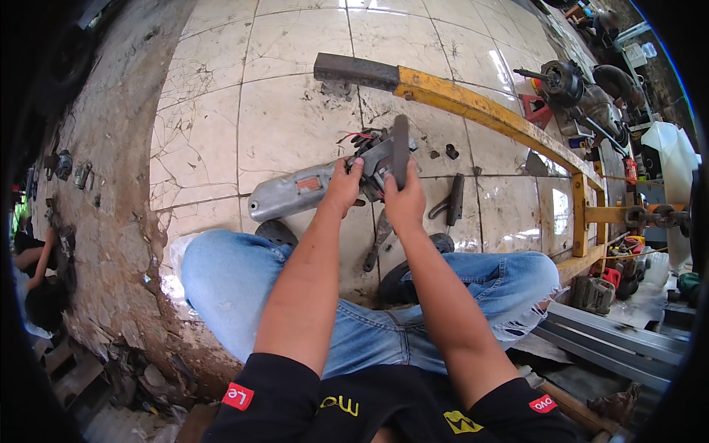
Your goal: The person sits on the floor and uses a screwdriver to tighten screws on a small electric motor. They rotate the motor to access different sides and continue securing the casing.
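Note:
My left hand (345, 184) is closed on the left side of a dark metal mechanism (375, 159) with red wires at its top. My right hand (404, 199) grips the lower end of a flat, rounded grey bar (400, 144), which stands up against the mechanism. The fingertips of both hands are partly hidden. To the left of the mechanism lies a long grey metal housing (277, 198) with a red label. Nearest my right hand on the floor are a black-handled tool (455, 201) and a flat metal tool with a dark handle (377, 240).
A yellow steel frame (480, 107) with a black end arches over the tiles (288, 118). Small dark parts (451, 151) lie right of my hands. Jerrycan (593, 294), metal channels (620, 336) and machine parts (565, 81) crowd the right. Another person (44, 284) is at far left.

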A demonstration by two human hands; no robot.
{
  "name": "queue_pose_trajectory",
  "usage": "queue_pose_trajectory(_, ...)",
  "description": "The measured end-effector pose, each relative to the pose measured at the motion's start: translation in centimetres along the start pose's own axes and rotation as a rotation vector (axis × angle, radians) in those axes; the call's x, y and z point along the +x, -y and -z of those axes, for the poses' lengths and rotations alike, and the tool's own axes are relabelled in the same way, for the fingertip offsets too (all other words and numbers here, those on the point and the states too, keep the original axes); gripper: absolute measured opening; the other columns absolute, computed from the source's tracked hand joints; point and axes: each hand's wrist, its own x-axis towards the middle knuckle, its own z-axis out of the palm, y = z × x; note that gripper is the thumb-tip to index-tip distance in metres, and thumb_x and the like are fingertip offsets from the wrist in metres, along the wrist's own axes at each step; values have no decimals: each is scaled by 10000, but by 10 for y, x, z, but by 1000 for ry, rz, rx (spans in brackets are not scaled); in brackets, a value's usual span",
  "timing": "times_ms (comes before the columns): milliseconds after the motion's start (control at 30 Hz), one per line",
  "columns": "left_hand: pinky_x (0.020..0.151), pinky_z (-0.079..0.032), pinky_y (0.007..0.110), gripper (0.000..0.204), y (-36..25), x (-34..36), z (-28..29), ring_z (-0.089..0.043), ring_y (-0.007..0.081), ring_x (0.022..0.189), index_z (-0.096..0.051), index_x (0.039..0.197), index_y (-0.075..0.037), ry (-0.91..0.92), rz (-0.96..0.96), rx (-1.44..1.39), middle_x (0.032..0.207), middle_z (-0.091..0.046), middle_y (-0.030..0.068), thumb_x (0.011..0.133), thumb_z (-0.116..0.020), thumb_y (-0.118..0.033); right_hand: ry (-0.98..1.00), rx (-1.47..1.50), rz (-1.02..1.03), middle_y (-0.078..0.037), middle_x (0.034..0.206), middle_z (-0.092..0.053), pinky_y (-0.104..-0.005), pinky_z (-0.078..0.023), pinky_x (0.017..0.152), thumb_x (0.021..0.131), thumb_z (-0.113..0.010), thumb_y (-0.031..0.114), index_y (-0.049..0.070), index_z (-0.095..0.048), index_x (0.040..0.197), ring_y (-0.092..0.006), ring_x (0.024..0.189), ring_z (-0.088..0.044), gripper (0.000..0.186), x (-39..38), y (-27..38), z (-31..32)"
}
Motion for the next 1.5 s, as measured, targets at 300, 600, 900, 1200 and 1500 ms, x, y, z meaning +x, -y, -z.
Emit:
queue_pose_trajectory(300,740,-607,542,629,5,12,5,-522,373,1248,-371,1434,-99,36,17,37,1424,-470,198,1004,-535,-529,-197,23,425,-158,891,-652,-339,-486,506,960,-631,235,15,-387,1490,-194,599,-603,624,-48,-32,-15)
queue_pose_trajectory(600,722,-610,504,665,16,20,5,-525,374,1240,-338,1436,-63,-15,-14,180,1416,-470,231,1009,-512,-543,7,270,-171,-304,1220,-638,-445,-465,1015,962,-614,217,-5,-370,1508,-425,1187,-614,638,3,0,34)
queue_pose_trajectory(900,816,-583,502,639,9,12,1,-522,365,1242,-346,1426,-78,17,6,208,1424,-470,222,1020,-486,-551,154,-23,-190,-268,1356,-596,-393,-465,1030,973,-626,284,-3,-448,1478,-348,1261,-597,608,62,-52,78)
queue_pose_trajectory(1200,853,-570,540,615,6,13,-1,-513,380,1251,-331,1435,-121,44,0,206,1446,-440,213,1029,-456,-565,208,-254,-141,-275,1326,-611,-385,-455,1046,992,-592,380,37,-494,1457,-379,1266,-587,586,69,-77,89)
queue_pose_trajectory(1500,843,-579,560,570,2,10,3,-535,372,1214,-342,1378,-130,35,68,146,1395,-457,192,1030,-444,-570,212,-165,8,-297,1124,-680,-450,-516,916,965,-609,422,113,-523,1443,-442,1078,-655,576,43,-87,80)
